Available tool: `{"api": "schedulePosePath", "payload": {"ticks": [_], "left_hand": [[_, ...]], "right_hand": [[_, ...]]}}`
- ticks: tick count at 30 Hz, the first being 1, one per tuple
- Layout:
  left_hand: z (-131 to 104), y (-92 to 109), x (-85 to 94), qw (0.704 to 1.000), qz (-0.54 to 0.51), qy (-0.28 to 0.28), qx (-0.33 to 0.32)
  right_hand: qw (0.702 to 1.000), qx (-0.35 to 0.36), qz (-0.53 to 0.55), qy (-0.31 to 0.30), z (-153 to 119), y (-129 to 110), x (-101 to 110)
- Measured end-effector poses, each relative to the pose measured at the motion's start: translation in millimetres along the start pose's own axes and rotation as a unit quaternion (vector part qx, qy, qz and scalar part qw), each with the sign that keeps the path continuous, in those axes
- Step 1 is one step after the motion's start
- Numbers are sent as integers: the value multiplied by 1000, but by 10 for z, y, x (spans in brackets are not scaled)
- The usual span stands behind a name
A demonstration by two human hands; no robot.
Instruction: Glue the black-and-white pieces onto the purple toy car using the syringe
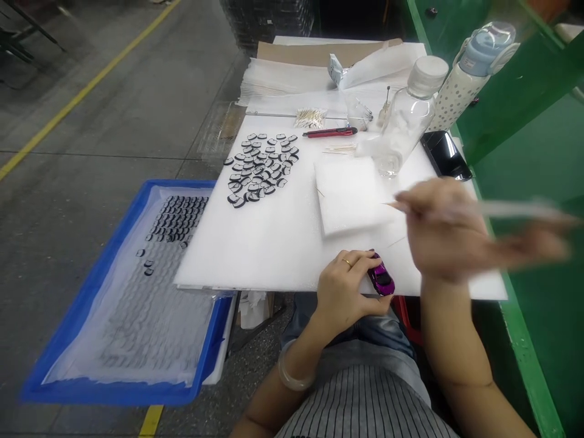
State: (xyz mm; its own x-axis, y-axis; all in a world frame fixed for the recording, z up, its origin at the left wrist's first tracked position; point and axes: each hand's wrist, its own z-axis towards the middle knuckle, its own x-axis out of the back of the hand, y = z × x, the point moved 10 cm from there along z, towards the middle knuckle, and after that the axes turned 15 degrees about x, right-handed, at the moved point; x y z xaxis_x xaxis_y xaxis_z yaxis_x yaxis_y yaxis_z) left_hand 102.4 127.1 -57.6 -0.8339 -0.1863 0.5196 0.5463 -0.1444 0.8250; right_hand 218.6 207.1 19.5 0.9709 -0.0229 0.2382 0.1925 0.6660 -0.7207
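Note:
My left hand (344, 286), with a ring on one finger, grips a small glossy purple toy car (382, 278) at the table's front edge. The car's dark window area faces up. To its right, my raised right hand (449, 234) is blurred by motion. Its fingers are closed on a thin pale stick (515, 210), whose pointed tip juts out to the left, near the white foam pad (349, 198). Farther left on the white table (283, 243) lies a cluster of small black-rimmed clear pieces (260, 167).
Behind the pad are a red utility knife (331, 132), cotton swabs (310, 117), a clear bottle (410, 115), a dotted water bottle (469, 79) and a phone (446, 156). A blue tray (114, 237) with rows of dark pieces sits lower left. A green wall (524, 146) bounds the right.

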Motion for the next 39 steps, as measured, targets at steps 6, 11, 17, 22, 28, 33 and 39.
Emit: {"api": "schedulePosePath", "payload": {"ticks": [6, 11, 17, 22, 28, 33, 39], "left_hand": [[-37, 3, -23, 1000, 22, -9, -14], [-52, -6, -26, 999, 32, -20, -21], [-74, -5, -21, 999, 37, -11, -26], [-94, 14, -41, 998, 54, -17, -37], [-90, 9, -46, 997, 71, -23, -36], [-98, 4, -61, 996, 75, -33, -32], [-98, 12, -50, 996, 73, -27, -39]], "right_hand": [[976, 60, -67, 198, -122, -23, 412], [924, 95, -318, -189, -462, 161, 207], [844, 204, -415, -272, -616, 72, 105], [925, 66, -244, -284, -777, -220, 63], [903, -15, -260, -341, -978, -167, -131], [889, -22, -275, -364, -970, -91, -266], [982, 20, -67, -176, -796, -410, 34]]}}
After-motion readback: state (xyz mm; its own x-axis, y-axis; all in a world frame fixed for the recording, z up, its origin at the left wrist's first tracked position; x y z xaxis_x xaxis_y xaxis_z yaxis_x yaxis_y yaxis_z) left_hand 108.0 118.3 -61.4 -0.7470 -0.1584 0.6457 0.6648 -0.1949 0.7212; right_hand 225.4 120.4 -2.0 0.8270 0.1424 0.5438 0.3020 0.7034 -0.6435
